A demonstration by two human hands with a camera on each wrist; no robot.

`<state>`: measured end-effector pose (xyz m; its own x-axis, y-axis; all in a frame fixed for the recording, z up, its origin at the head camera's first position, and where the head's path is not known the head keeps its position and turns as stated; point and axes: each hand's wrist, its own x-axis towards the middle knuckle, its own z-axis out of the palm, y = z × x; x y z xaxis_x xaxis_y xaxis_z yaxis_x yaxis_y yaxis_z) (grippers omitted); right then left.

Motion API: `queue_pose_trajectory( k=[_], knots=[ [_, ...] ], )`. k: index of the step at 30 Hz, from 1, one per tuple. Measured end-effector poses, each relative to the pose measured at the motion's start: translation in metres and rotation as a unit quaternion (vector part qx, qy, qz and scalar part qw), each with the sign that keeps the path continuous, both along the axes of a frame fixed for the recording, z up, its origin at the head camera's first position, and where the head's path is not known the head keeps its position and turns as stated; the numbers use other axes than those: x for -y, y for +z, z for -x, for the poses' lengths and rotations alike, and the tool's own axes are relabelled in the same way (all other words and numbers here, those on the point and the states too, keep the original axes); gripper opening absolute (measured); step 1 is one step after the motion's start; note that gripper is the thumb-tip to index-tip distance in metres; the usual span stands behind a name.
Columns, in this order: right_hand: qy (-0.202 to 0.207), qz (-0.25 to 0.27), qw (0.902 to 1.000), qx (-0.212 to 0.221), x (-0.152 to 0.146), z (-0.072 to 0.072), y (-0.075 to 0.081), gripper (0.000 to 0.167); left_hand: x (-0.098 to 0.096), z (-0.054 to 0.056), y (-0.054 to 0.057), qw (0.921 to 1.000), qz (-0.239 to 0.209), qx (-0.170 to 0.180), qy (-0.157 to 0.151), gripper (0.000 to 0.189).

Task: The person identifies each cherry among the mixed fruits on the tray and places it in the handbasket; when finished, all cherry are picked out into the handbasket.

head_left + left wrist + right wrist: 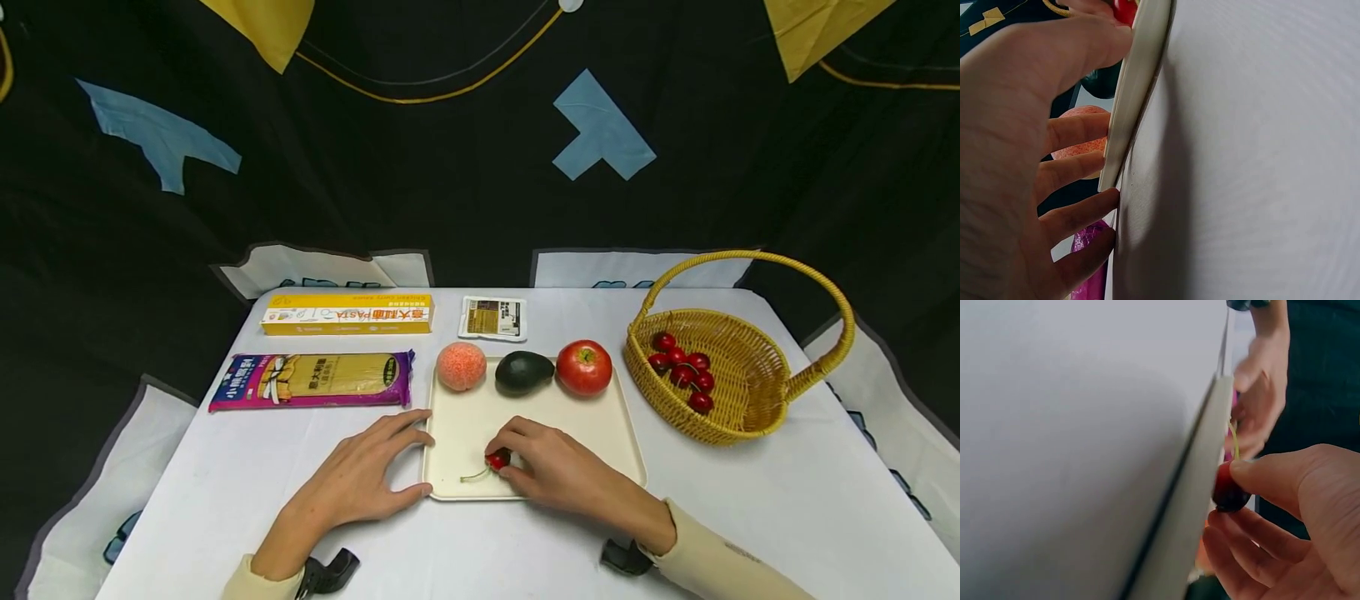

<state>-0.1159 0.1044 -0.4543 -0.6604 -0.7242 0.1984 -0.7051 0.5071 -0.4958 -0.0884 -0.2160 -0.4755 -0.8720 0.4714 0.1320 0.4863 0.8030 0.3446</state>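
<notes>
Between thumb and fingers my right hand [558, 467] pinches a dark red cherry [498, 458] low over the front of the cream tray [457, 433]. The cherry's green stem points left; the right wrist view shows the cherry [1231, 489] close up at the tray's rim. My left hand [360, 475] has its fingers spread, with fingertips and thumb at the tray's left edge. Along the back of the tray sit a pinkish-orange peach [461, 366], a dark green avocado [523, 372] and a red apple [584, 367].
A yellow wicker basket [731, 325] with a tall handle stands right of the tray, several cherries [682, 372] inside. To the left lie a purple pasta packet [322, 379] and a yellow pasta box [347, 315]. Behind the tray is a small white sachet [492, 318].
</notes>
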Motion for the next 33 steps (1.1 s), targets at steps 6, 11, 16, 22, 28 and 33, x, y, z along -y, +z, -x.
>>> queue_pose_trajectory(
  k=[6, 11, 16, 22, 28, 33],
  knots=[
    [-0.036, 0.033, 0.9983, -0.031, -0.031, 0.004, 0.006, 0.029, -0.001, 0.000, -0.001, 1.0000, -0.002, -0.005, -0.001, 0.051],
    [-0.078, 0.054, 0.9939, -0.055, -0.059, 0.006, 0.010, 0.032, -0.001, 0.001, -0.001, 1.0000, 0.002, -0.002, 0.000, 0.051],
    [-0.117, 0.087, 0.9864, -0.076, -0.084, 0.008, 0.013, 0.038, -0.001, 0.001, -0.001, 1.0000, 0.002, -0.006, -0.001, 0.051],
    [-0.151, 0.093, 0.9784, -0.106, -0.109, 0.005, 0.017, 0.045, 0.000, 0.000, -0.001, 0.9999, 0.000, -0.011, -0.003, 0.052],
    [-0.199, 0.078, 0.9655, -0.149, -0.131, 0.007, 0.023, 0.047, 0.000, 0.000, -0.002, 0.9998, -0.002, -0.018, -0.005, 0.052],
    [-0.241, 0.069, 0.9542, -0.163, -0.147, 0.009, 0.026, 0.046, 0.000, 0.000, -0.001, 0.9998, -0.004, -0.017, -0.005, 0.052]
  ],
)
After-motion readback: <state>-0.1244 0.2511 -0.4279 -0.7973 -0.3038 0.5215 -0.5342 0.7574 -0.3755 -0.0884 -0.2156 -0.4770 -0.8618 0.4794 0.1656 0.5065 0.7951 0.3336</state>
